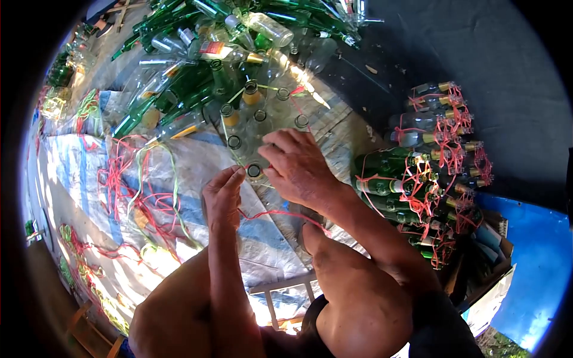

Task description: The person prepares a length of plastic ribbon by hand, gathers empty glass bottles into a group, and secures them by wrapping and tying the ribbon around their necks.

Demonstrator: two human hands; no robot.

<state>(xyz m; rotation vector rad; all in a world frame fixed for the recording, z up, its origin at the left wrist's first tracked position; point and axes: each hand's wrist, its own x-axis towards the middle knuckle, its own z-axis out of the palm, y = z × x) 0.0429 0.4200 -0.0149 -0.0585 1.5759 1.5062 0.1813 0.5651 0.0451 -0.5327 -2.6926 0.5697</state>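
Several glass bottles (259,126) stand upright in a tight cluster in front of me, their open mouths facing up. Yellow-green and red string (237,95) runs round their necks. At the cluster's near side, my left hand (223,196) is closed in a pinch beside the nearest bottle mouth (254,171), apparently on string. A red string (277,213) trails from below that hand towards my right knee. My right hand (298,164) is bent over the cluster's right side, its fingers curled together near the same bottle; what they grip is hidden.
A heap of loose green and clear bottles (185,89) lies beyond the cluster. Bottles bundled with red string (412,185) lie to the right, by a box (492,250). Tangled red and green string (140,185) covers part of the striped sheet (77,161) at left.
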